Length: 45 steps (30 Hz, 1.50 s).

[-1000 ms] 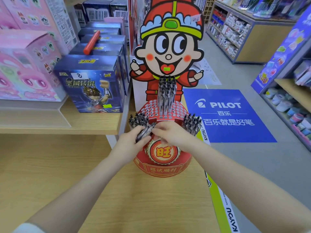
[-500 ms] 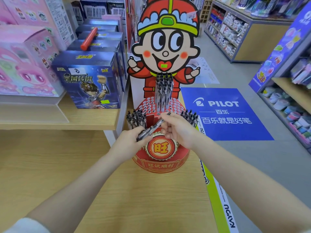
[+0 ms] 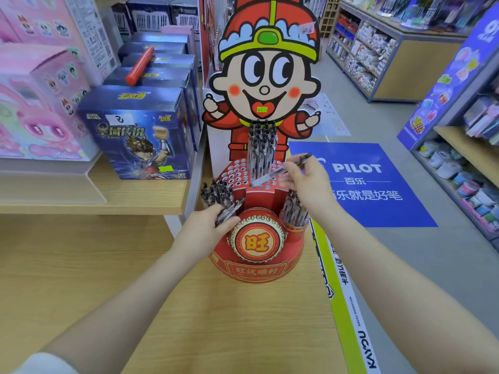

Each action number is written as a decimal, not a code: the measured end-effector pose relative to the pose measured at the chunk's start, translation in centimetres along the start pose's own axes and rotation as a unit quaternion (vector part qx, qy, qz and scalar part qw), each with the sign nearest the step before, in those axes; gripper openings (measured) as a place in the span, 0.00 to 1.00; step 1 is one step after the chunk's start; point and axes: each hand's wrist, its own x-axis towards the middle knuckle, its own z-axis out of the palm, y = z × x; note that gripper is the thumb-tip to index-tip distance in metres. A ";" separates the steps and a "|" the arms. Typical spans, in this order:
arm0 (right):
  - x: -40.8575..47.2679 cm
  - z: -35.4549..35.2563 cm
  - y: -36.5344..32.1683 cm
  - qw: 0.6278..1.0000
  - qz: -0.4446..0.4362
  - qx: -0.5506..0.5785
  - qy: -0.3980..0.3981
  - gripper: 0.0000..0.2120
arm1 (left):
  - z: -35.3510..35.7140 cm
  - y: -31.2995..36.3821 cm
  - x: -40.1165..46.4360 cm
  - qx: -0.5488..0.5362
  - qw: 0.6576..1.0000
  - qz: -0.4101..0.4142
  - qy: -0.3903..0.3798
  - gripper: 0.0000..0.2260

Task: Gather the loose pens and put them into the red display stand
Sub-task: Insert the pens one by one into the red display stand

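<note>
Right hand (image 3: 305,182) pinches one clear black-capped pen (image 3: 280,170), tip angled toward empty holes in the round red cardboard display stand (image 3: 256,268); left hand (image 3: 208,228) grips the remaining loose bundle (image 3: 228,211). Stand partly filled, most holes vacant

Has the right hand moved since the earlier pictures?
Yes. The right hand, holding one pen, went up and away from the left hand, to the holes atop the red stand.
</note>
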 end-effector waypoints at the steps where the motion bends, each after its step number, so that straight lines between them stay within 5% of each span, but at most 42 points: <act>1: 0.4 -0.1 0.1 0.998 -0.031 -0.055 0.025 0.07 | 0.0 0.2 0.1 0.002 1.000 0.003 0.000 0.09; 6: 1.8 0.4 1.1 0.963 -0.104 -0.244 0.046 0.05 | 0.0 0.6 0.3 0.030 0.999 0.023 -0.003 0.03; 17: 4.3 1.9 1.0 0.928 -0.104 -0.357 0.026 0.12 | 0.0 -0.4 0.2 -0.005 0.997 0.003 -0.077 0.04; 22: 4.1 3.2 1.2 0.838 -0.125 -0.530 -0.043 0.13 | -0.1 -1.0 0.1 -0.031 0.996 0.006 -0.086 0.06; 28: 3.8 2.9 0.6 0.813 -0.117 -0.570 -0.027 0.18 | -0.2 -0.9 0.0 -0.011 0.997 0.013 -0.073 0.07; 32: 2.6 2.9 -0.3 0.856 -0.028 -0.516 0.000 0.19 | -0.4 -0.8 0.1 0.001 0.998 0.011 -0.058 0.06; 34: 1.3 2.9 -0.2 0.888 -0.052 -0.457 0.007 0.15 | -0.4 -0.6 0.0 -0.008 0.998 0.016 -0.062 0.06; 37: -0.8 3.5 0.4 0.946 -0.067 -0.279 -0.149 0.08 | -0.6 -0.1 -0.4 -0.018 0.997 0.029 -0.063 0.14; 39: -1.8 4.1 0.9 0.952 -0.029 -0.183 -0.244 0.12 | -0.6 0.1 -0.6 -0.031 0.997 0.034 -0.065 0.13; 45: -3.3 4.4 1.6 0.952 0.034 -0.068 -0.298 0.09 | -0.4 -0.1 -1.1 -0.071 0.995 0.022 -0.068 0.08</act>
